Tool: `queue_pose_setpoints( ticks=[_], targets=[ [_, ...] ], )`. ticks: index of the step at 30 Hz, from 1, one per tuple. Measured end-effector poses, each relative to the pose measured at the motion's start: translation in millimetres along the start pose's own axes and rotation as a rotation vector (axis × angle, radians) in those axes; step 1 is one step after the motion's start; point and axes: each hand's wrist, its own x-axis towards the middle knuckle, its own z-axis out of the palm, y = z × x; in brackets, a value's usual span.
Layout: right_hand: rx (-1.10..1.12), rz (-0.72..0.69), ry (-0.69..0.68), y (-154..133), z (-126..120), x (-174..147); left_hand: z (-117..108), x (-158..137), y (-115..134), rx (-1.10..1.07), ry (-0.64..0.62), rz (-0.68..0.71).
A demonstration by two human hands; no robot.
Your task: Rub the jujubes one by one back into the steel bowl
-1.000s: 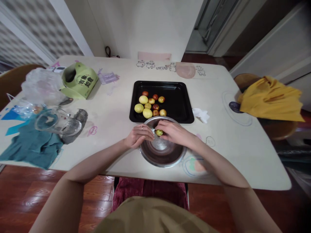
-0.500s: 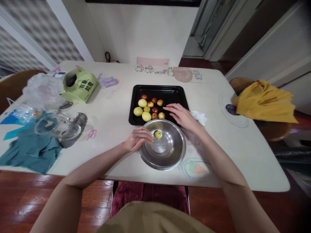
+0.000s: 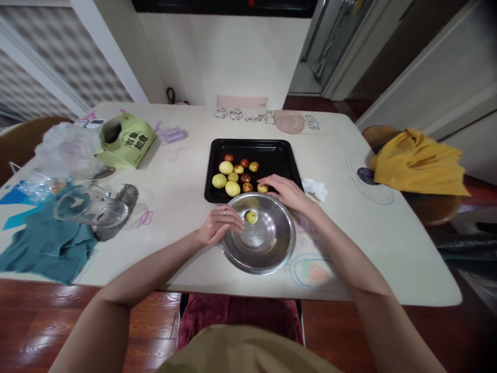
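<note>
My left hand (image 3: 221, 224) lies over the left rim of a shiny metal bowl (image 3: 267, 251), its fingers reaching inside and holding the edge. One yellow-green jujube (image 3: 251, 217) sits in the bowl. Behind it stands a black baking tray (image 3: 272, 150), its near edge partly covered by the bowl. Several fruits, like jujubes, lie in the tray's left half: larger pale yellow ones (image 3: 225, 167) and smaller red-brown ones (image 3: 245, 178). At the tray's near side, my right hand (image 3: 286, 191) has its fingers closed around a yellowish jujube (image 3: 262, 188); its fingertips are partly hidden.
On the table's left are a green paper box (image 3: 130, 142), a clear plastic bag (image 3: 66, 147), a glass jug (image 3: 93, 207) and a teal cloth (image 3: 50, 243). A crumpled white tissue (image 3: 315, 189) lies right of the tray. Yellow fabric (image 3: 419, 163) hangs over a chair.
My right hand has come down toward the tray's near edge and closed on a yellowish jujube, which has shifted slightly right. My left hand stays at the bowl's rim.
</note>
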Motion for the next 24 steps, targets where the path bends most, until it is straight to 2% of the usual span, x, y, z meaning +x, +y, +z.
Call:
queue_pose_setpoints(
  ticks=[10, 16, 24],
  targets=[
    [-0.027, 0.049, -0.031, 7.0, 1.6, -2.4, 0.9, -0.4, 0.1, 0.017, 0.014, -0.005],
    [-0.027, 0.059, -0.001, 11.8, 1.6, -3.1, 0.0, 0.7, 1.1, 0.021, 0.003, -0.001],
    [-0.089, 0.093, 0.068, -14.9, -23.3, -6.3, 0.5, 0.9, 0.6, 0.006, 0.004, -0.009]
  ],
)
